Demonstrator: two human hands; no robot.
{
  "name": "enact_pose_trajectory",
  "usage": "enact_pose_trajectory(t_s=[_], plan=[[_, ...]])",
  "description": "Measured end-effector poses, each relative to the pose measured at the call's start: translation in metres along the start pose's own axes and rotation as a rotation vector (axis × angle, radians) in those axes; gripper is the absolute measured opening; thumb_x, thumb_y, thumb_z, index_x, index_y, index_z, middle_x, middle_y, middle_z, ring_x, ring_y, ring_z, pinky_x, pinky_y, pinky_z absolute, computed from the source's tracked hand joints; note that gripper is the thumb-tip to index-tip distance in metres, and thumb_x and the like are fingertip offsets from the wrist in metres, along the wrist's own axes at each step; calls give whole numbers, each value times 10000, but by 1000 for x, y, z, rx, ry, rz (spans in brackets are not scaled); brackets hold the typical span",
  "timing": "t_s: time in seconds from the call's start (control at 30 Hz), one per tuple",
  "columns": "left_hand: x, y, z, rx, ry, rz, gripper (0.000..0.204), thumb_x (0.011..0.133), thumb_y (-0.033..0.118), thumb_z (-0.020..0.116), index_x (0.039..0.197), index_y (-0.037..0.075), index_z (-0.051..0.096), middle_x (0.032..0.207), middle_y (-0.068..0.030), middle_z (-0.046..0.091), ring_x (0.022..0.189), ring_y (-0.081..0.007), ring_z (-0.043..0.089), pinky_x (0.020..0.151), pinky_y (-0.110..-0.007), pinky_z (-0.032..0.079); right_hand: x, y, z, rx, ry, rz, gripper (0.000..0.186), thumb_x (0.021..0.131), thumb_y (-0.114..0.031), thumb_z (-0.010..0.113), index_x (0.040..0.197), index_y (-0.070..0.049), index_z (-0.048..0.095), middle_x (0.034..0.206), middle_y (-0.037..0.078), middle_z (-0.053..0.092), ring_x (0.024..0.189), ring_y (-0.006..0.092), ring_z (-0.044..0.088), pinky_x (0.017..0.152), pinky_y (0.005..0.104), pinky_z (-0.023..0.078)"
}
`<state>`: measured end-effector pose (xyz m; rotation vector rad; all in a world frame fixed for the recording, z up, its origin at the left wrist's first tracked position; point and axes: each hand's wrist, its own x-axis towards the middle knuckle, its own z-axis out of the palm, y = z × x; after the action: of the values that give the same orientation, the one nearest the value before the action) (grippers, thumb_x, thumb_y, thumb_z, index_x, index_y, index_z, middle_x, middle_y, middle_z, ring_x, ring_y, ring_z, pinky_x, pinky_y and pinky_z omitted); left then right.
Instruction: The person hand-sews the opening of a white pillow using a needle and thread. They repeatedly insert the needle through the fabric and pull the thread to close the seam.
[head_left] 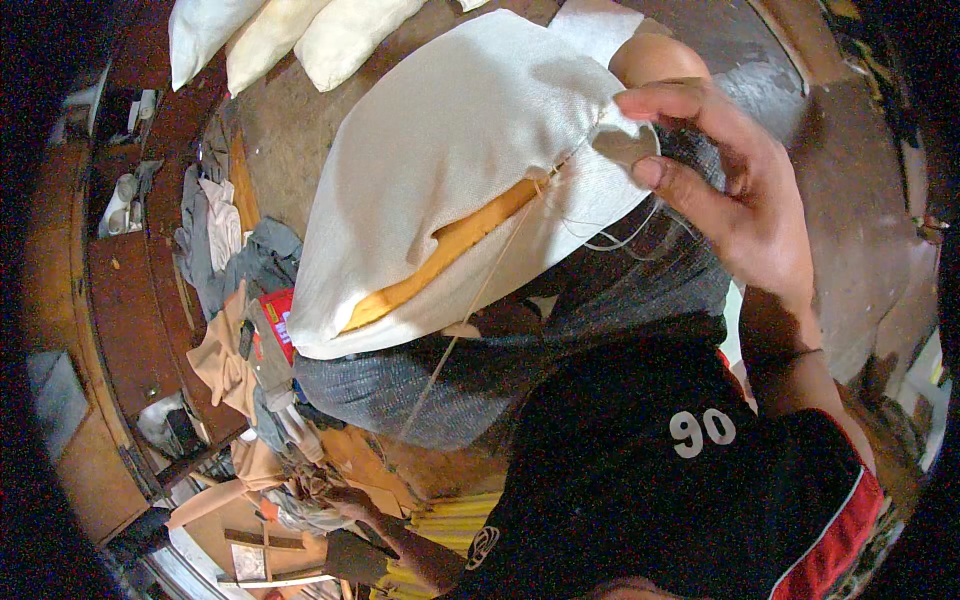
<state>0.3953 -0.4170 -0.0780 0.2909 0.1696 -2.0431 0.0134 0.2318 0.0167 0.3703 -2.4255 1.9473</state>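
A white fabric cushion (450,150) lies across my lap on grey trousers (600,300). Its seam is open in a long slit where yellow-orange filling (450,250) shows. My right hand (720,180) pinches the cushion's right corner between thumb and fingers. A thin pale thread (470,300) runs taut from the seam down to the lower left. My left hand (345,500) is stretched out low at that end of the thread, fingers closed around it. No needle can be made out. Loose loops of thread hang under my right hand.
Three more white cushions (270,40) lie on the brown floor (300,130) at the top left. A heap of grey, white and tan cloth (225,260) with a red packet (280,315) sits at the left. Cloth scraps and paper lie around my left hand.
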Motion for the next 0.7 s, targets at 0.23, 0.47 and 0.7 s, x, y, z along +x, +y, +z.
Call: enact_pose_trajectory(t_s=[0.23,0.47,0.7], plan=[[-47,81,-55,2352,679,522,293,1087,219,503,1187,-37,605,1149,-167,679,989,-243,641,880,-369,561,-25,15,51,25,-784,30,311,1032,-186,643,1297,-24,658,1079,133,756,866,254,740,691,373,585],[-103,151,-91,2817,1124,166,319,1081,237,535,1179,-54,621,1135,-179,694,981,-266,648,879,-379,553,-31,-2,87,1050,-361,592,391,1114,-183,467,1474,-31,487,1063,67,702,819,172,673,710,343,579],[-59,33,-85,3088,662,467,347,1076,255,567,1170,-72,637,1121,-191,709,972,-289,655,877,-389,544,-55,1,85,165,-1109,-442,381,1003,-141,560,1368,-37,591,1027,153,685,939,318,674,762,419,575]])
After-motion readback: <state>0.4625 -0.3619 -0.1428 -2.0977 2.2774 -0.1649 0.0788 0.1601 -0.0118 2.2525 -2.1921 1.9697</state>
